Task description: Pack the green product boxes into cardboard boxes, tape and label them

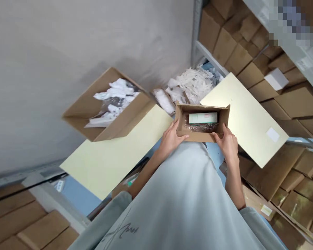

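Between my two hands is a small open cardboard box (198, 136), held close in front of my shirt. My left hand (171, 138) grips its left end, the thumb along the near wall. On the right end, my right hand (226, 140) holds it the same way, fingers on the outside. Inside the box lies a small white and green carton (202, 118) with faint red print. Clear plastic wrap (200, 127) bunches beside and under that carton. The box's bottom is mostly covered by these.
A larger open cardboard box (130, 119) with white crumpled material and plastic stands on a pale yellow board (114, 152). Another yellow board (247, 118) is at right. White scraps (195, 83) pile by the wall. Shelves hold several brown boxes (225, 45).
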Motion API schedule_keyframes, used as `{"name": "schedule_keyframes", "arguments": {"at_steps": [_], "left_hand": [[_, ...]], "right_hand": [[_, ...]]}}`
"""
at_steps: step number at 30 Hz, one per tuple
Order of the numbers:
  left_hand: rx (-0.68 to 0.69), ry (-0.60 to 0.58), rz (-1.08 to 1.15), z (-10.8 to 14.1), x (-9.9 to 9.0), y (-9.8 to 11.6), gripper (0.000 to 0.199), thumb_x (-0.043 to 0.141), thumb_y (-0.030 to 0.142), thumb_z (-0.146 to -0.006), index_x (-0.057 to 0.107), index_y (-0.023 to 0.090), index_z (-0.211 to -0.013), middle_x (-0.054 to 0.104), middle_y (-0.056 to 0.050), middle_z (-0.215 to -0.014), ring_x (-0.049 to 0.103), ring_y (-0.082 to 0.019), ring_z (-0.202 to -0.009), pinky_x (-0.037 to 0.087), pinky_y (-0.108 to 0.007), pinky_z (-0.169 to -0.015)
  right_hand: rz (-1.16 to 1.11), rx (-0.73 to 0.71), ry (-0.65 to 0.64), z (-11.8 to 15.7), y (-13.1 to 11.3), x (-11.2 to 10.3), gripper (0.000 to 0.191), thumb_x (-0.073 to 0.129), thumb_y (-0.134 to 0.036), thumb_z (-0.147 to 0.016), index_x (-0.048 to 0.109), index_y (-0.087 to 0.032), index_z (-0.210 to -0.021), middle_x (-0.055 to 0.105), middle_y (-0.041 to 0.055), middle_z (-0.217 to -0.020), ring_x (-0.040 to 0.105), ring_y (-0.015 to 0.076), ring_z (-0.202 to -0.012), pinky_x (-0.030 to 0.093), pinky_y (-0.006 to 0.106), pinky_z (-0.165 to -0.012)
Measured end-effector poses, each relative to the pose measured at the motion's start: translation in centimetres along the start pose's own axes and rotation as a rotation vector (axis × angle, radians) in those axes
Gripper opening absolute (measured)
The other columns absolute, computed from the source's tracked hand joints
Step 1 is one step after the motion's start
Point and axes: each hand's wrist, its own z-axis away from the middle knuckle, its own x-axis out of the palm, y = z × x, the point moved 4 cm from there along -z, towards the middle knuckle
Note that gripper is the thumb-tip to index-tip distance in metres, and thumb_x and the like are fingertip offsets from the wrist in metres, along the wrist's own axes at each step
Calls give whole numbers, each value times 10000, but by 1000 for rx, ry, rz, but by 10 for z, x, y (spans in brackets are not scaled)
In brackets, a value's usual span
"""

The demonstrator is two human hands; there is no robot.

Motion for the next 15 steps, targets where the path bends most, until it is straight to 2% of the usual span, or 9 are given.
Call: {"name": "schedule_keyframes", "arguments": {"at_steps": [4, 8, 12, 15], "left_hand": [[-244, 153, 12, 67, -59, -76, 1002, 953, 429, -874, 480, 235, -1735, 569, -144, -1729, 606, -399, -1557, 567, -481, -1265], [-394, 358, 65, 122, -98, -136, 976, 955, 410, -872, 506, 201, -1713, 581, -172, -1712, 593, -392, -1570, 551, -464, -1284], [-501, 533, 149, 160, -108, -183, 973, 938, 409, -886, 485, 214, -1724, 540, -179, -1745, 603, -401, -1560, 545, -504, -1291], [-547, 638, 195, 176, -102, -207, 986, 928, 403, -895, 456, 237, -1745, 531, -170, -1754, 576, -406, -1583, 543, -514, -1295]], "right_hand": [[82, -206, -129, -7, -111, 42, 695, 622, -473, -1078, 556, -108, -1666, 680, 259, -1584, 795, 417, -1236, 648, 529, -1017], [156, -457, -241, -12, -210, 81, 667, 632, -433, -1078, 568, -110, -1658, 671, 248, -1601, 773, 412, -1304, 638, 507, -1063], [218, -660, -334, -16, -284, 116, 673, 616, -413, -1078, 547, -107, -1674, 648, 246, -1628, 768, 412, -1316, 633, 513, -1080], [278, -754, -407, -16, -315, 133, 691, 614, -407, -1072, 534, -95, -1684, 653, 258, -1618, 763, 419, -1327, 626, 531, -1099]]}}
